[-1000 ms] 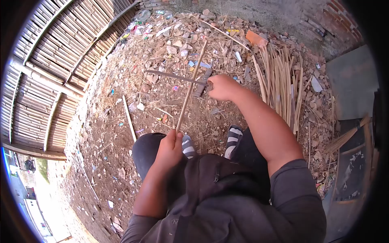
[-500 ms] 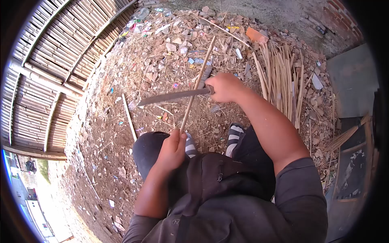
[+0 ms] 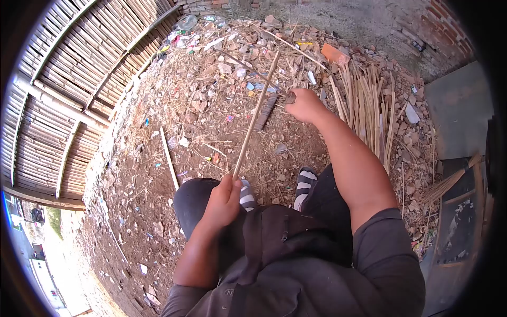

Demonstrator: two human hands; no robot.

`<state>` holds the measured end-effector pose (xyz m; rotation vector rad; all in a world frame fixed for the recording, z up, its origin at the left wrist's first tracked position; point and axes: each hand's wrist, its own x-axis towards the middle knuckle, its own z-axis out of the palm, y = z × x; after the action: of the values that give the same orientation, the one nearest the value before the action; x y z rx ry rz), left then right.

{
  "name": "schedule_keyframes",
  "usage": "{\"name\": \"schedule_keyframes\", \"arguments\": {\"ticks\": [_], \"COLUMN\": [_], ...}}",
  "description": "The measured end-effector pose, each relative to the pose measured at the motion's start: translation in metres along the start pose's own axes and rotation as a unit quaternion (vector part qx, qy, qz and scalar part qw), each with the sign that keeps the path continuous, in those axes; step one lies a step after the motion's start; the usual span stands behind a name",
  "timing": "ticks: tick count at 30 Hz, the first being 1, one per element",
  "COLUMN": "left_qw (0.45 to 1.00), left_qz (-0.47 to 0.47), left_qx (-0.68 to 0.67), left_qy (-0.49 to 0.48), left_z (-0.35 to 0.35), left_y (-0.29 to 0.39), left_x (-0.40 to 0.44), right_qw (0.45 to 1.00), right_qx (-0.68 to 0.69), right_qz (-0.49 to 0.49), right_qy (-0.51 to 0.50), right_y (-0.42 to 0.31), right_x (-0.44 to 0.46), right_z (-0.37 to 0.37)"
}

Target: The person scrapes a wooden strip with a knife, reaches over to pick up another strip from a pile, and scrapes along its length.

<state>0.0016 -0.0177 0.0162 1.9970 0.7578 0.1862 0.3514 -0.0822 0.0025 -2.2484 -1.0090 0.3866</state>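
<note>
My left hand [image 3: 224,199] is closed round the lower end of a long, thin bamboo strip [image 3: 254,119], which slants up and away from me. My right hand [image 3: 306,105] grips the dark handle of a long blade [image 3: 244,65]. The blade points up and to the left and crosses the strip near its far end; whether they touch I cannot tell. Below the blade a dark, ribbed, bar-like object [image 3: 265,112] lies on the ground, just right of the strip.
Many split bamboo strips [image 3: 364,100] lie in a bundle at the right, near an orange brick piece [image 3: 334,53]. A single strip [image 3: 169,157] lies left of my knee. Bamboo fencing [image 3: 79,68] stands at the left, a brick wall [image 3: 359,24] at the back. Rubble covers the ground.
The blade has swung from pointing left, low across the strip, to pointing up and left near its far end. My right hand has moved slightly up and right. My left hand still holds the strip.
</note>
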Motion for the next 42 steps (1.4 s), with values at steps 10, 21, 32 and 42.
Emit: {"name": "schedule_keyframes", "arguments": {"ticks": [10,21,32,42], "left_qw": [0.999,0.971,0.96,0.973], "left_qz": [0.022,-0.067,-0.089,-0.047], "left_qx": [0.033,-0.221,-0.254,-0.205], "left_qy": [0.005,-0.067,-0.08,-0.092], "left_z": [-0.001,-0.004,-0.011,-0.01], "left_y": [0.007,0.008,0.005,0.001], "left_x": [-0.012,-0.008,-0.005,-0.004], "right_qw": [0.992,0.967,0.989,0.995], "right_qx": [-0.019,-0.044,-0.091,-0.043], "right_qz": [-0.099,-0.141,-0.074,-0.067], "right_qy": [-0.082,-0.208,-0.095,-0.059], "right_y": [-0.022,-0.018,-0.022,-0.022], "right_x": [-0.023,-0.025,-0.019,-0.015], "right_z": [-0.015,0.008,0.013,0.012]}}
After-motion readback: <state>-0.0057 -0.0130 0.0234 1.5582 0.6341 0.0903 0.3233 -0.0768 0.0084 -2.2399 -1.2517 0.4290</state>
